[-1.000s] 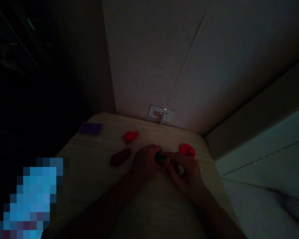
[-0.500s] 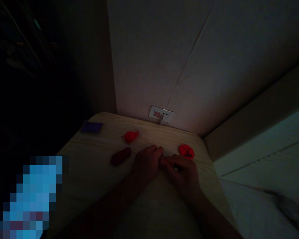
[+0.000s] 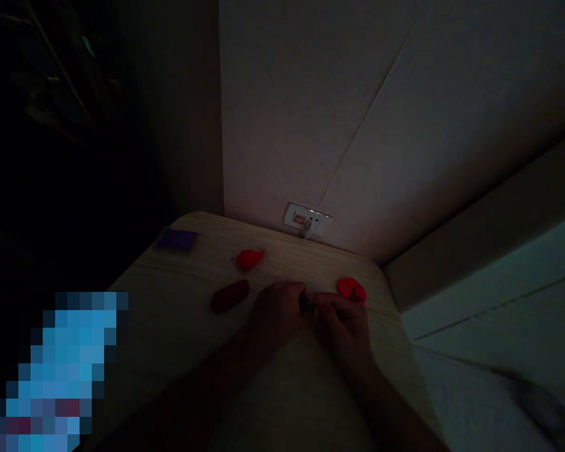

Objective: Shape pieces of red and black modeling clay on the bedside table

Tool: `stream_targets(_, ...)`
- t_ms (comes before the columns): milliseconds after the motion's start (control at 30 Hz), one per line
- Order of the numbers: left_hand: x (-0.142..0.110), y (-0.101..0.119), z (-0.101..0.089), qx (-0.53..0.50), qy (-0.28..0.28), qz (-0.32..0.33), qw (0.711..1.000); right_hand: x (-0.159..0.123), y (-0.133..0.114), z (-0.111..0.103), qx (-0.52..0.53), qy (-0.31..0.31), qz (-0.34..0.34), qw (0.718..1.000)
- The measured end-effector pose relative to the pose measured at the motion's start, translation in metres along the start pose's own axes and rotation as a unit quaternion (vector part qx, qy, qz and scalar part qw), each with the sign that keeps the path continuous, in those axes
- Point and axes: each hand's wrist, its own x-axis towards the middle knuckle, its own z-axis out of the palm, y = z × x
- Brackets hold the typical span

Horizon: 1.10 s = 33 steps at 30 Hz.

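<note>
We've got both forearms coming in from the bottom, left forearm point(image 3: 202, 392) slanting up to the right, right forearm point(image 3: 395, 395) up to the left, meeting mid-counter. Left hand point(image 3: 280, 311) is back-up, fingers curled around a dark piece point(image 3: 304, 303). Right hand point(image 3: 343, 320) is bent in from the other side, thumb and index drawn together at the piece's right edge; too dark for us to tell if they pinch it.

Counter point(image 3: 301, 395) is pale wood grain with rounded far corners, pushed up to a plain wall point(image 3: 301, 113). Socket plate point(image 3: 320, 223) sits low on the wall, red switch point(image 3: 299, 219) at left, pale plug point(image 3: 307, 227) in it. Room's very dim, left side near black. Pale panelled furniture point(image 3: 503, 282) on the right; blurred blue patch point(image 3: 61, 370) lower left.

Dark piece is between the two hands, mostly covered, so we can't read its long axis or which way it points. Dark red bar point(image 3: 230, 295) lies just left of the left hand, long axis lower left to upper right. Red lump point(image 3: 249, 258) sits beyond it, tip to the right. Red disc point(image 3: 351, 290) lies flat just past the right hand, dark marks up. Purple packet point(image 3: 177, 239) lies near the far left corner, long side roughly left-right.
</note>
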Motion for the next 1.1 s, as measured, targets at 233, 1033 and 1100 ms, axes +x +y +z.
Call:
stream_targets(233,0.003,-0.004,-0.006,-0.060,-0.014,-0.005,0.998,-0.003,-0.007,-0.010,-0.192,-0.107,-0.100,0.970)
stream_targets(1033,0.001,-0.008,-0.006,-0.117,-0.063,0.030,0.991,0.004,-0.019,-0.013,-0.103,-0.230,0.006,0.968)
stream_targets(1100,0.000,-0.009,-0.005,-0.111,-0.061,0.031,0.991,0.004,-0.018,-0.012,-0.079,-0.237,0.021,0.968)
